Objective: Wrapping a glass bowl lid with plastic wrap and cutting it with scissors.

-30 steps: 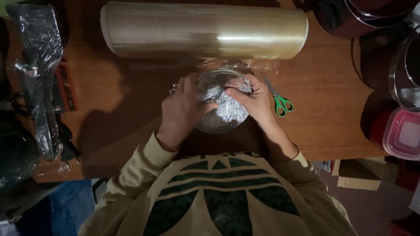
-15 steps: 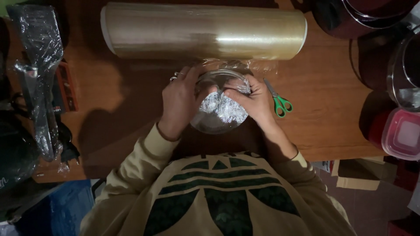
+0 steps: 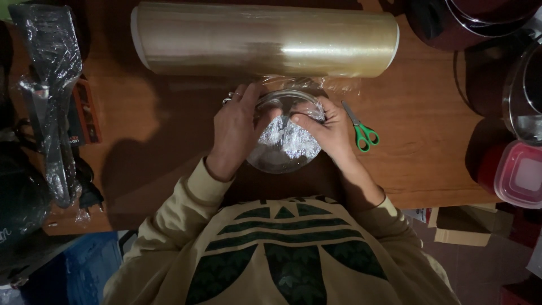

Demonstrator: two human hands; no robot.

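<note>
A round glass bowl (image 3: 278, 161) sits on the wooden table (image 3: 429, 164) right in front of me, with crumpled silver foil (image 3: 289, 142) inside it. My left hand (image 3: 236, 130) clasps the bowl's left rim, fingers spread over the top. My right hand (image 3: 327, 131) holds the right rim and presses thin clear film over the bowl. Just behind the bowl lies a large roll of clear cling film (image 3: 265, 39), with a loose sheet trailing from it toward the bowl.
Green-handled scissors (image 3: 361, 129) lie just right of my right hand. A film-wrapped spatula (image 3: 48, 90) rests at the left. Dark pots (image 3: 508, 62) and a red-lidded box (image 3: 516, 172) crowd the right edge.
Both hands have slid from the near side of the bowl up to its far rim, drawing the film with them. The foil shows more now.
</note>
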